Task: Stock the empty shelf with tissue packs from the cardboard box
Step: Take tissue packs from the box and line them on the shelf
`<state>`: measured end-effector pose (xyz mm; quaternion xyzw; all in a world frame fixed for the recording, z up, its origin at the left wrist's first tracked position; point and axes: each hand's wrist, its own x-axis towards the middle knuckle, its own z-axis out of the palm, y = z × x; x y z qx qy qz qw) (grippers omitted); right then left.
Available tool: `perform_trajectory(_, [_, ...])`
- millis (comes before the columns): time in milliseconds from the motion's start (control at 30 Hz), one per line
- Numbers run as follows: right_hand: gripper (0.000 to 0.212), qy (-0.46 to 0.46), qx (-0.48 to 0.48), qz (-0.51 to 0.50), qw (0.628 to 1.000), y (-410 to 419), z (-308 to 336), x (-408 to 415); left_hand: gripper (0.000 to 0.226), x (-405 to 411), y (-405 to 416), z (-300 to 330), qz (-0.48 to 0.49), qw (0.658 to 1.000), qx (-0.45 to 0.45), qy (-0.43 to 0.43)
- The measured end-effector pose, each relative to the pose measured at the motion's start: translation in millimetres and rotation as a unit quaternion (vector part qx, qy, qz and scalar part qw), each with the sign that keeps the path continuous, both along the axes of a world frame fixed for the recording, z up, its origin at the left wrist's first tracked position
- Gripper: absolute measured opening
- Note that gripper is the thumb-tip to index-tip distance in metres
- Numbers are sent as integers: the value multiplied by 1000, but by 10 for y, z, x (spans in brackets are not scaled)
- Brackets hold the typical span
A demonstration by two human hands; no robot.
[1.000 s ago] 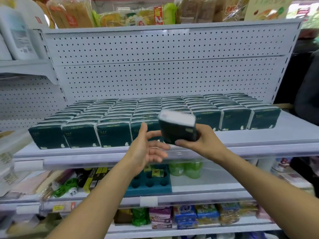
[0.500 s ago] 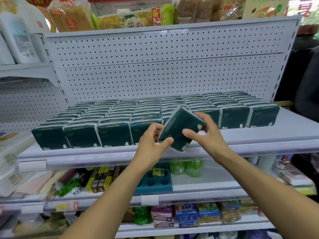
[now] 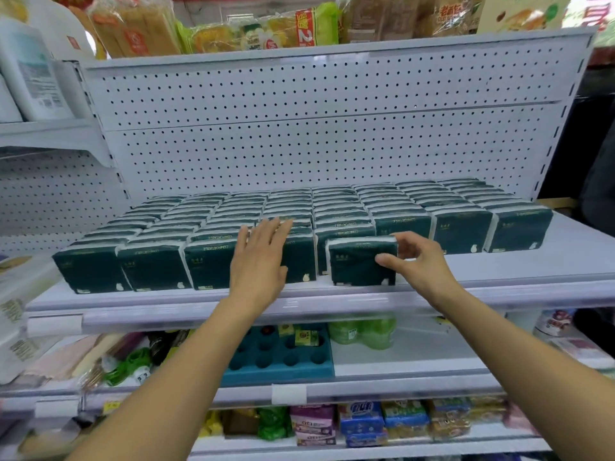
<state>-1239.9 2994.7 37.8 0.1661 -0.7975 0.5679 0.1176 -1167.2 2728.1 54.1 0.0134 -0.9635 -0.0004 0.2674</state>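
Though the cardboard box is out of sight, the head view shows most of the job done. Shelf (image 3: 499, 287) carries a near-full layer of dark green tissue packs (image 3: 332, 207), eight columns running back to the pegboard (image 3: 299, 144).

Right hand (image 3: 422, 264): thumb on the front face, fingers curled over the top right corner of one pack (image 3: 361, 261), which it grips. That pack stands upright at the front of the fifth column from the left, just ahead of its neighbours, base on or just above the shelf; cannot tell which.

Left hand (image 3: 259, 257): fingers straight and spread, palm resting flat against the front pack of the fourth column, holding nothing.

Judgement: this step is seating the pack into the front row. Columns six to eight end further back than the left ones, with bare shelf in front of them, so a few more packs would likely fit there. Room above the layer also looks free. How many packs remain in the box cannot be told.

Shelves above and below hold bread and other goods.
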Motion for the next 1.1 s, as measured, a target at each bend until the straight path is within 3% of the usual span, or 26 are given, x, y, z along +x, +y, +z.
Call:
perform_trajectory(133, [36, -7, 28, -30, 999, -175, -54, -122, 87, -167, -134, -38, 14, 995, -79, -65])
perform_trajectory(300, [67, 53, 79, -66, 993, -395, -58, -107, 84, -252, -168, -33, -10, 996, -78, -53])
perform_trajectory(633, [54, 95, 167, -150, 970, -576, -148, -132, 79, -275, -202, -17, -54, 997, -45, -42])
perform_trajectory(967, [70, 102, 385, -236, 887, -746, -12, 109, 78, -262, -330, 50, -67, 990, -110, -62])
perform_trajectory(1100, [66, 147, 367, -264, 880, -826, -10, 406, 72, -118, -409, 20, -126, 989, -74, 1])
